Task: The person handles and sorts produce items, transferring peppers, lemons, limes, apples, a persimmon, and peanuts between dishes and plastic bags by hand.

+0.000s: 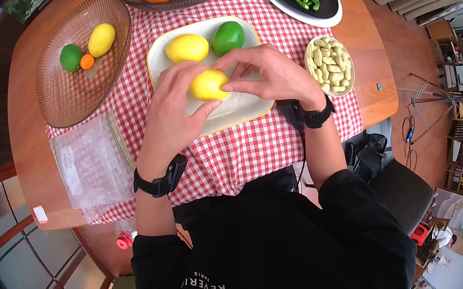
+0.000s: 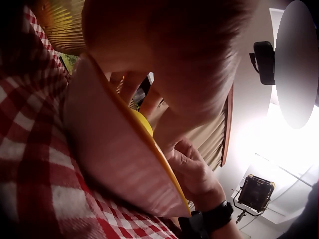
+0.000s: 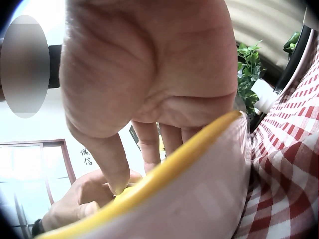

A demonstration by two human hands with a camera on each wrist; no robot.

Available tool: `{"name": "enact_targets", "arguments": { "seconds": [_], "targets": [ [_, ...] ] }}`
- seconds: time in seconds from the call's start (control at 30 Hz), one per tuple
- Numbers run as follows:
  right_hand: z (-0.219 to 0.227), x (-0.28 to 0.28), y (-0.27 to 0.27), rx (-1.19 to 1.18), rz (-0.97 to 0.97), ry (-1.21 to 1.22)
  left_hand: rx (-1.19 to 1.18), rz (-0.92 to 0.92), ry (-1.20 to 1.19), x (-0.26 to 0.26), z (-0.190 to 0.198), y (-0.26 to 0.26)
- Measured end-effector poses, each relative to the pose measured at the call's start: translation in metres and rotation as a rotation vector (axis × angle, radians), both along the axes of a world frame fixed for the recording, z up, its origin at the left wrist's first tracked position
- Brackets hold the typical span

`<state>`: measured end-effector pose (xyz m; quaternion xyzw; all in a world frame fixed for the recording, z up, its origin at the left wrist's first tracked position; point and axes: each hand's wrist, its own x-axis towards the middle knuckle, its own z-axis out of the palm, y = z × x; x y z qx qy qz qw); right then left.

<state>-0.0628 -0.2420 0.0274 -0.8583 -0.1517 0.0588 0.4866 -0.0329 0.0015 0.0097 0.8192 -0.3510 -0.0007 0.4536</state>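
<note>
You have the yellow fruit (image 1: 208,84) caught between both hands just above the cream plate with the yellow rim (image 1: 250,111) — your left hand (image 1: 172,112) wraps it from the side with curled fingers and the thumb underneath, while your right hand (image 1: 266,72) pinches it from the other side with its fingertips. It sits near the plate's middle, close in front of the second yellow fruit (image 1: 187,48) and the green fruit (image 1: 227,37) that lie on the plate's far part. To handle it well, I would let the left hand carry the weight and let the right fingertips do the fine work, since a round, smooth skin can slip out of a light pinch (the wrist views show little beyond the plate's rim and your palms). Stay low over the plate — if the fruit slips, it should land there and not on the checked cloth (image 1: 255,147) or roll toward the bowl of peanuts (image 1: 330,64)
</note>
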Motion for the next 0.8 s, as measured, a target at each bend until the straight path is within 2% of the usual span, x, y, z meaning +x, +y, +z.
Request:
{"name": "enact_targets", "arguments": {
  "seconds": [0.37, 0.43, 0.8],
  "targets": [
    [-0.0022, 0.0010, -0.0007, 0.011, 0.022, 0.021, 0.046, 0.006, 0.160, 0.0045, -0.0029, 0.0027],
    [-0.0018, 0.0009, -0.0005, 0.011, 0.021, 0.031, 0.007, -0.025, 0.076, 0.0026, -0.0024, 0.0014],
    [0.0023, 0.0002, 0.0023, 0.044, 0.030, -0.006, -0.155, -0.029, -0.060, 0.0012, 0.0031, -0.0007]
  ]
}}
